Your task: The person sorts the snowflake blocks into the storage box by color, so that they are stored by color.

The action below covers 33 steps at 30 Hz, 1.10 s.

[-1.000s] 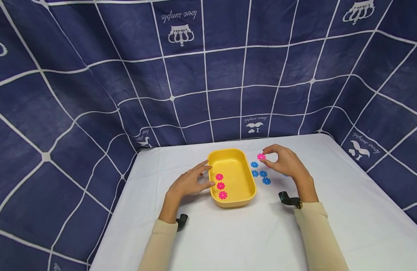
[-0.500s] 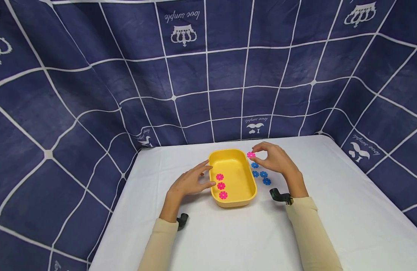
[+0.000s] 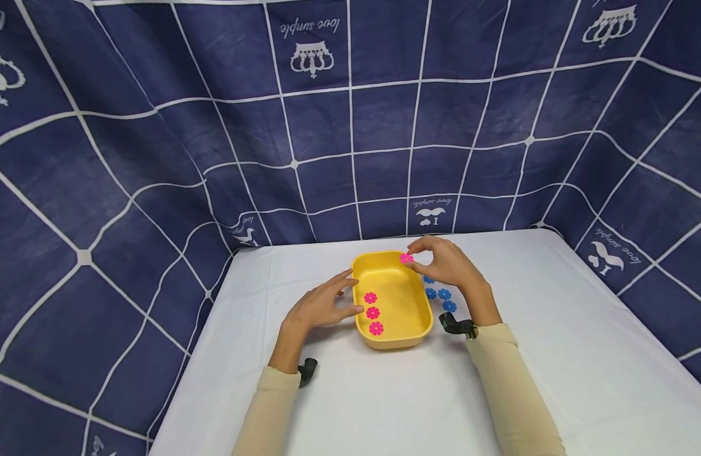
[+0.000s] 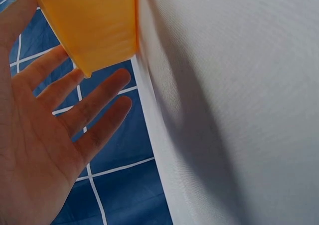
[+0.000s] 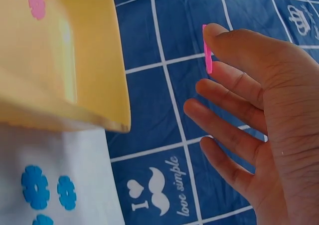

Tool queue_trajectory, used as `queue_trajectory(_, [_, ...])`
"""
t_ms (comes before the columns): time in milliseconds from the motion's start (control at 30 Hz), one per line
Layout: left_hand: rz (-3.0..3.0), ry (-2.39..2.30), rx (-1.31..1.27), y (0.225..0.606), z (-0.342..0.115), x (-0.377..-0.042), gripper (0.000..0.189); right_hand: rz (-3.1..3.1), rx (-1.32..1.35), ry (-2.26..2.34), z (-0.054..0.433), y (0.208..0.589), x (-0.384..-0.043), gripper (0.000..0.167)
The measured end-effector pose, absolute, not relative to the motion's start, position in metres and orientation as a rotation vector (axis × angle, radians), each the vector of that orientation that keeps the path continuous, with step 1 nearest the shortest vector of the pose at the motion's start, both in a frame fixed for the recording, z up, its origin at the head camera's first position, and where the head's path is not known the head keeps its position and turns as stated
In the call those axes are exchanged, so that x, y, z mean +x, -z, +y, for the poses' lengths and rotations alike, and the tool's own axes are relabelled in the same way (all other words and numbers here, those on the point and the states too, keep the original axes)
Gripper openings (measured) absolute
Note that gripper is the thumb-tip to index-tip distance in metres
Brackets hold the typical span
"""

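My right hand [image 3: 446,261] pinches a pink snowflake disc [image 3: 406,258] between thumb and forefinger, above the far right rim of the yellow tray [image 3: 400,341]. Edge-on in the right wrist view, the same disc [image 5: 207,50] shows as a thin pink strip. Three pink discs [image 3: 373,313] lie in a column along the tray's left side. At the tray's left rim, my left hand [image 3: 318,305] has its fingers spread and thumb tip over the edge. From the left wrist view, its palm [image 4: 40,145] is beside the tray's outer wall [image 4: 94,25].
Several blue snowflake discs [image 3: 444,294] lie right of the tray, partly under my right hand. A white cloth [image 3: 384,405] covers the table. Blue checked curtains [image 3: 378,126] rise behind it and at both sides.
My right hand has carried the pink disc leftward, from over the blue discs to the tray's far right rim. The left hand has stayed at the left rim.
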<state>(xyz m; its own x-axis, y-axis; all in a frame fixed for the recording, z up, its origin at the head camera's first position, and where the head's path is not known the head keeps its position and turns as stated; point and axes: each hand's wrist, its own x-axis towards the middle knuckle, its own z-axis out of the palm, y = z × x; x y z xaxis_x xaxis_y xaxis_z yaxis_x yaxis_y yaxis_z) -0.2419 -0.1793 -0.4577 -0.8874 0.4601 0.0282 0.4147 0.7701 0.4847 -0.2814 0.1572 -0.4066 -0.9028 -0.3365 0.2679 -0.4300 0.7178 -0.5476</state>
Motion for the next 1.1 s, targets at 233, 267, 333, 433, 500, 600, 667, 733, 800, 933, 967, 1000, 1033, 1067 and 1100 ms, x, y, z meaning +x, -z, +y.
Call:
queue_trajectory(233, [2.87, -0.742, 0.69, 0.457, -0.179, -0.242, 0.075, -2.762, 0.692, -0.934, 0.143, 0.405, -0.288, 0.043])
queue_trajectory(267, [2.871, -0.742, 0.69, 0.457, -0.18, -0.243, 0.074, -2.762, 0.695, -0.935, 0.141, 0.405, -0.289, 0.042])
queue_trajectory(333, [2.873, -0.738, 0.685, 0.458, -0.179, -0.243, 0.075, -2.766, 0.705, -0.944, 0.136, 0.403, -0.29, 0.04])
queue_trajectory(433, [2.874, -0.732, 0.688, 0.458, -0.179, -0.244, 0.075, -2.778, 0.715, -0.95, 0.13, 0.402, -0.291, 0.039])
queue_trajectory(500, [2.876, -0.73, 0.687, 0.458, -0.178, -0.244, 0.075, -2.783, 0.726, -0.951, 0.125, 0.402, -0.292, 0.039])
queue_trajectory(600, [2.871, -0.736, 0.688, 0.458, -0.178, -0.244, 0.074, -2.787, 0.741, -0.946, 0.12, 0.402, -0.293, 0.04])
queue_trajectory(667, [2.871, -0.737, 0.687, 0.458, -0.177, -0.244, 0.073, -2.791, 0.753, -0.938, 0.117, 0.402, -0.295, 0.04])
queue_trajectory(733, [2.869, -0.736, 0.683, 0.458, -0.177, -0.243, 0.073, -2.799, 0.762, -0.929, 0.113, 0.403, -0.296, 0.041])
queue_trajectory(800, [2.868, -0.733, 0.68, 0.458, -0.177, -0.243, 0.074, -2.804, 0.769, -0.924, 0.11, 0.402, -0.296, 0.041])
queue_trajectory(933, [2.868, -0.734, 0.689, 0.457, -0.178, -0.242, 0.075, -2.793, 0.795, -0.918, 0.104, 0.401, -0.297, 0.04])
queue_trajectory(967, [2.867, -0.739, 0.693, 0.456, -0.178, -0.242, 0.075, -2.786, 0.805, -0.92, 0.102, 0.401, -0.297, 0.04])
queue_trajectory(1000, [2.866, -0.743, 0.699, 0.456, -0.178, -0.242, 0.075, -2.78, 0.818, -0.919, 0.101, 0.401, -0.298, 0.04])
queue_trajectory(1033, [2.863, -0.751, 0.703, 0.456, -0.179, -0.242, 0.075, -2.775, 0.828, -0.918, 0.1, 0.401, -0.298, 0.04])
queue_trajectory(1067, [2.861, -0.755, 0.708, 0.456, -0.179, -0.242, 0.075, -2.771, 0.836, -0.92, 0.098, 0.4, -0.298, 0.04])
queue_trajectory(1100, [2.858, -0.758, 0.708, 0.456, -0.179, -0.242, 0.075, -2.769, 0.842, -0.921, 0.097, 0.4, -0.298, 0.04])
